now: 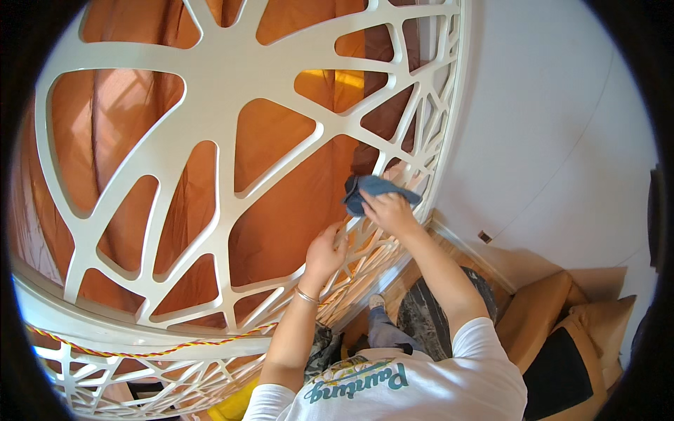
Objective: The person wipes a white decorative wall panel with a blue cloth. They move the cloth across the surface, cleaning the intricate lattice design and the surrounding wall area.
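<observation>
A large white lattice screen [210,73] with irregular rounded openings stands before me. In my right hand [392,213] is a blue-grey cloth [376,187], bunched against a thin bar near the screen's right side. Below and left of it, my left hand [325,255] grips a slanting bar of the same lattice; some of its fingers are hidden behind the bar. A bracelet circles my left wrist.
Orange-brown curtains [284,237] hang behind the lattice. A red-and-yellow twisted cord [158,353] runs along the lower rail. To the right are a white wall [532,105] and a brown sofa [537,316]. A dark marbled round table [421,310] stands near my feet.
</observation>
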Motion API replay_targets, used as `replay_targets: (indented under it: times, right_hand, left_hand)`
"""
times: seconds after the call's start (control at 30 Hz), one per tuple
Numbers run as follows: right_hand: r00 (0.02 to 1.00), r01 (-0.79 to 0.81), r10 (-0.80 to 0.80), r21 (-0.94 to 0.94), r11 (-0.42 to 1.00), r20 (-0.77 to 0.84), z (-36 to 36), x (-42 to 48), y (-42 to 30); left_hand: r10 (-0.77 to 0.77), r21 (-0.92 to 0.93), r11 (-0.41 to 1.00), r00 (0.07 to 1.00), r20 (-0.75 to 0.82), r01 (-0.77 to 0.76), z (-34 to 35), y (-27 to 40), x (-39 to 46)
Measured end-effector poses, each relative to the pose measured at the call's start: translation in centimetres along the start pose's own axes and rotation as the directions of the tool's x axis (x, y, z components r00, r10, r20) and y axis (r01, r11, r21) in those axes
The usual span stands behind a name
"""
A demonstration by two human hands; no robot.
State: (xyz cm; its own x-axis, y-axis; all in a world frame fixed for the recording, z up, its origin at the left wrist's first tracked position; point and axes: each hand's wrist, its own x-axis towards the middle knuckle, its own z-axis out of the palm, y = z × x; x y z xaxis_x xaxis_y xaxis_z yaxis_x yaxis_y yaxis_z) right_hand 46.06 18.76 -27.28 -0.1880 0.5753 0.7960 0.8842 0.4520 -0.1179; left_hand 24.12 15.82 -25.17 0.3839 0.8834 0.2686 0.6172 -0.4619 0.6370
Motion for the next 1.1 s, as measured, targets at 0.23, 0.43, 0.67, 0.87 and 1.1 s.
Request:
replay_targets:
  times: [0.23, 0.43, 0.67, 0.87, 1.1]
  right_hand:
    - [0.936, 0.167, -0.167, -0.027, 0.986, -0.311, -6.2, 8.6, 0.6]
    - [0.853, 0.303, -0.234, 0.077, 0.950, -0.466, -9.0, 14.9, -4.7]
    - [0.916, 0.053, 0.052, 0.249, 0.967, -0.397, -5.5, 14.0, -1.5]
    - [0.882, -0.186, 0.330, 0.395, 0.900, -0.336, -2.7, 9.6, 1.4]
    - [0.817, -0.434, 0.528, 0.358, 0.827, -0.230, -1.8, 7.5, -1.3]
  left_hand:
    - [-0.068, 0.038, 0.997, 0.996, 0.053, 0.066, 0.3, 0.4, 0.8]
    - [-0.121, 0.152, 0.983, 0.985, 0.122, 0.102, 0.9, 0.0, 1.5]
    - [-0.098, 0.202, 0.977, 0.990, 0.105, 0.075, 1.2, -0.3, 1.4]
    - [-0.096, 0.227, 0.972, 0.989, 0.112, 0.069, 1.2, -0.2, 1.6]
    - [-0.174, 0.286, 0.950, 0.973, 0.152, 0.126, 1.0, 1.1, 1.8]
